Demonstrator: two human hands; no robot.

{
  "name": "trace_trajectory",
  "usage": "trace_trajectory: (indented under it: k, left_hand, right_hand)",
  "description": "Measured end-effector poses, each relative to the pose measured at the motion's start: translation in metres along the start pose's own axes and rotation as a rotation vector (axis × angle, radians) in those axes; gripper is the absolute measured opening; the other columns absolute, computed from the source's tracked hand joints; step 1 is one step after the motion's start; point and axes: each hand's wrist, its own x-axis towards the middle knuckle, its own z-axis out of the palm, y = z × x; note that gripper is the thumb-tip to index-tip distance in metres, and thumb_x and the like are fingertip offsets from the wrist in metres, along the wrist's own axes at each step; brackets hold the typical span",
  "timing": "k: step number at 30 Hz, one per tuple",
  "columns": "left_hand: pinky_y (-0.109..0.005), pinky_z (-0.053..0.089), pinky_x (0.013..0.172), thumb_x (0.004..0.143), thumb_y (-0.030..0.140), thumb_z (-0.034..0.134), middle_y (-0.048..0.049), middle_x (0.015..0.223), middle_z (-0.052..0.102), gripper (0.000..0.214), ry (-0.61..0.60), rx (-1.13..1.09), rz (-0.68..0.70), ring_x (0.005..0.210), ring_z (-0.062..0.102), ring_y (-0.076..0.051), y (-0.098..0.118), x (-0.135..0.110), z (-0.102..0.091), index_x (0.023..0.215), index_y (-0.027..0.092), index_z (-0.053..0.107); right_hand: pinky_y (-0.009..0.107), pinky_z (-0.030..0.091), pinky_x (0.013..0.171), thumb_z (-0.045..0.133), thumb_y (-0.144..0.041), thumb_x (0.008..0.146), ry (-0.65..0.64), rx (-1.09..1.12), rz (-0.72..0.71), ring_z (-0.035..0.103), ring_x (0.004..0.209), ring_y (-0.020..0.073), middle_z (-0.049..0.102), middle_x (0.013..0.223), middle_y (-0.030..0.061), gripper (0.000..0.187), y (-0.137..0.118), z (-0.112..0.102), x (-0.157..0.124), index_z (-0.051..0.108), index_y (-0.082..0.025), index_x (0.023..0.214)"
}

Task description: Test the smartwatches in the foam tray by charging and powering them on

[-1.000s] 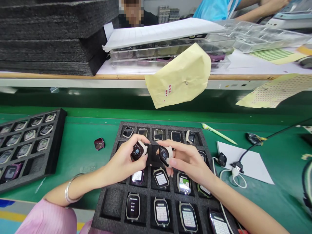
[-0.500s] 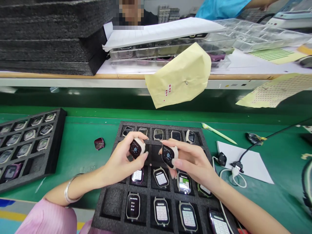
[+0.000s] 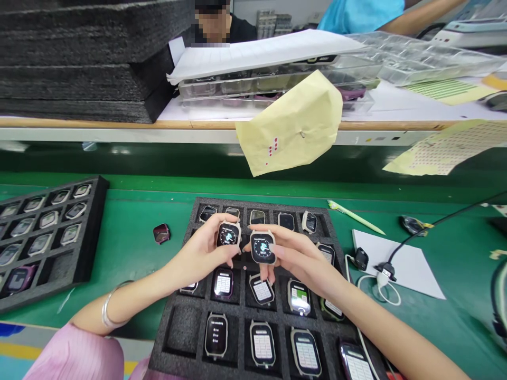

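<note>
My left hand (image 3: pixel 209 245) is closed on a light-rimmed smartwatch body (image 3: pixel 228 235), its lit face turned up toward me. A second smartwatch body (image 3: pixel 263 247), with a similar lit dial, is gripped between the thumb and fingers of my right hand (image 3: pixel 291 253). Both hands hover over a black foam tray (image 3: pixel 182 330) with square pockets. Several strapless watches sit in it; the nearer ones, such as this watch (image 3: pixel 262 340), show white lists on their screens. Fingers hide part of the tray's second row.
To the left lie another foam tray (image 3: pixel 95 227) of watches and a loose dark red watch (image 3: pixel 161 233). At the right are a green pen (image 3: pixel 356 217), white paper (image 3: pixel 415 264) and cables. A shelf (image 3: pixel 198 125) crosses behind, carrying foam stacks (image 3: pixel 79 63). People are beyond it.
Both watches have turned to face me more squarely. My right hand has moved left, bringing its watch closer to the one in my left hand.
</note>
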Motion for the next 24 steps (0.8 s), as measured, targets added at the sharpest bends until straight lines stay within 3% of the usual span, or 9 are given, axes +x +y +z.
trace_trajectory:
  k: [8, 17, 24]
  left_hand:
    - [-0.034, 0.058, 0.077, 0.077, 0.011, 0.058, -0.0051, 0.099, 0.065, 0.038, -0.003, -0.171, -0.087, 0.095, 0.062, -0.02, 0.0025, 0.0033, -0.0018, 0.114, 0.019, 0.058]
    - [-0.037, 0.059, 0.078, 0.079, 0.012, 0.057, -0.006, 0.099, 0.066, 0.035, -0.01, -0.172, -0.094, 0.097, 0.064, -0.022, 0.0009, 0.0033, -0.0014, 0.113, 0.02, 0.06]
    - [-0.034, 0.06, 0.076, 0.081, 0.012, 0.056, -0.0053, 0.097, 0.065, 0.031, -0.017, -0.168, -0.063, 0.095, 0.063, -0.02, -0.001, 0.003, -0.002, 0.111, 0.019, 0.06]
  right_hand:
    - [0.026, 0.057, 0.05, 0.061, -0.024, 0.091, 0.055, -0.034, -0.023, 0.072, 0.063, 0.0183, 0.07, 0.098, 0.0081, 0.039, 0.0049, -0.0041, -0.0001, 0.054, -0.022, 0.129]
    - [0.027, 0.058, 0.049, 0.062, -0.023, 0.091, 0.082, -0.065, -0.056, 0.072, 0.063, 0.0182, 0.072, 0.103, 0.0082, 0.041, 0.0056, -0.0034, -0.0016, 0.056, -0.024, 0.132]
    - [0.026, 0.058, 0.048, 0.064, -0.022, 0.09, 0.093, -0.093, -0.05, 0.072, 0.06, 0.0175, 0.072, 0.094, 0.0054, 0.041, 0.0032, -0.0015, -0.0018, 0.055, -0.023, 0.13]
